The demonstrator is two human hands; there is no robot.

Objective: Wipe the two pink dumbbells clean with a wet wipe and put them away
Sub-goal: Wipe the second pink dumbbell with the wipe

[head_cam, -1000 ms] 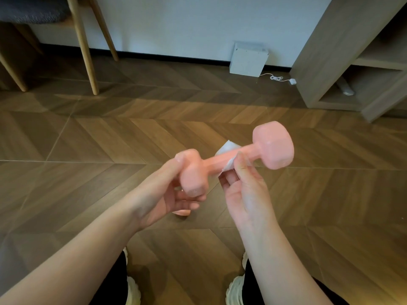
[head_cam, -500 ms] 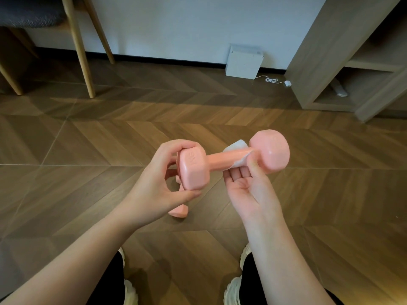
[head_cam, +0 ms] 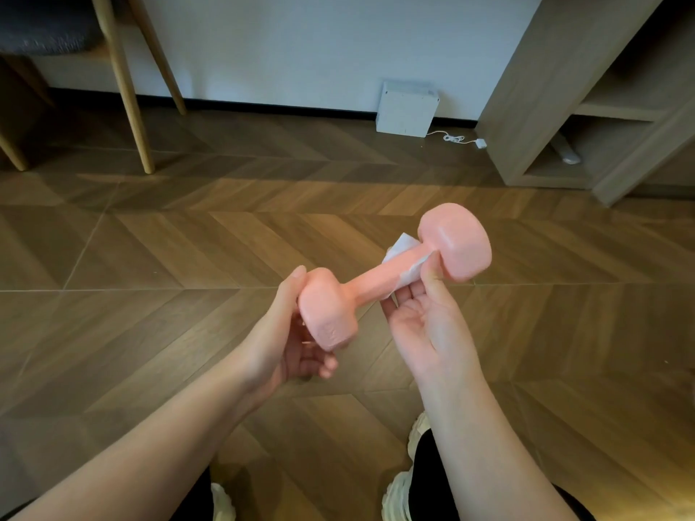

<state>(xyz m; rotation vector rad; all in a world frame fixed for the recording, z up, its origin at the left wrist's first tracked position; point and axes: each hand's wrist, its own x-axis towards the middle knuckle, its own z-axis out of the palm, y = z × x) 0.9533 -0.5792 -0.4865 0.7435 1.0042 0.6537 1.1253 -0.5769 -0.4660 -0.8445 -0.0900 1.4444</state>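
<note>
The pink dumbbell (head_cam: 376, 282) has a smooth, softly glossy coating. The wet wipe (head_cam: 404, 242) round its bar is a thin, white, matt sheet. The floor (head_cam: 188, 238) is wood-grain chevron planking with a low sheen. Far left are a pale, smooth wooden chair leg (head_cam: 124, 88) and a grey, nubbly fabric cushion (head_cam: 45, 32). Far right is a matt wood-grain shelf unit (head_cam: 534, 88).

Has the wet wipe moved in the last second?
Yes: against the white box, the wet wipe slid right, along the dumbbell handle toward its far head.
</note>
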